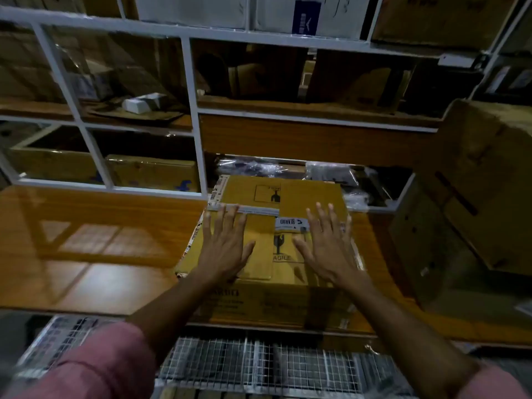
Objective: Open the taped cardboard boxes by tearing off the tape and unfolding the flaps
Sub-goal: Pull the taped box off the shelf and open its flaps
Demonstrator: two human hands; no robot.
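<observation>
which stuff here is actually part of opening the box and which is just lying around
Job:
cardboard box
printed tape on its top
left hand, flat on the box
right hand, flat on the box

Lying about:
white packet on shelf
plastic-wrapped items
wire basket

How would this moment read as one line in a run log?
left hand: flat on box top | right hand: flat on box top | cardboard box: flaps closed, on wooden table
</observation>
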